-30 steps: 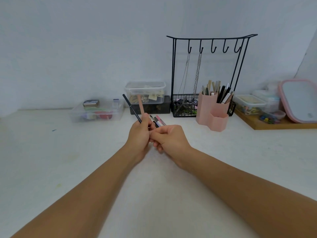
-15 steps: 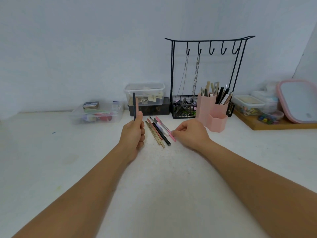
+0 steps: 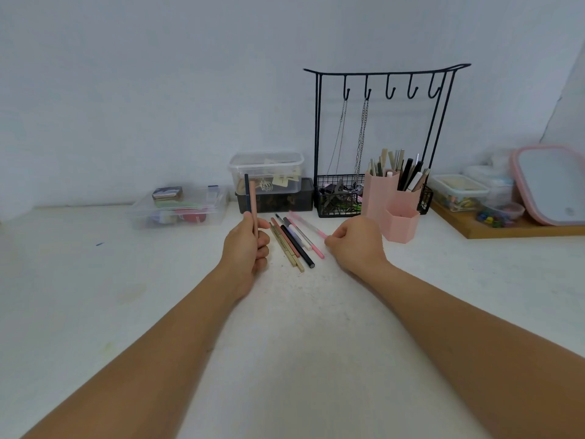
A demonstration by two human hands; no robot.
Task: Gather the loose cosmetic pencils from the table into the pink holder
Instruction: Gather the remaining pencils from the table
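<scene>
My holder (image 3: 392, 207) is pink, my desk (image 3: 126, 280) white; I hold a black pencil (image 3: 246, 193) and a pink pencil (image 3: 253, 201).

right hand (image 3: 356, 245) fingertips hidden, mirror (image 3: 552, 185) cropped

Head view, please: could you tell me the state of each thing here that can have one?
left hand: grips two pencils, upright
right hand: pinches the pink pencil by its near end
loose pencils: lying side by side on the table
pink holder: upright, back cups filled, front cup looks empty
clear box: lid on
jewellery stand: two chains hanging
</scene>
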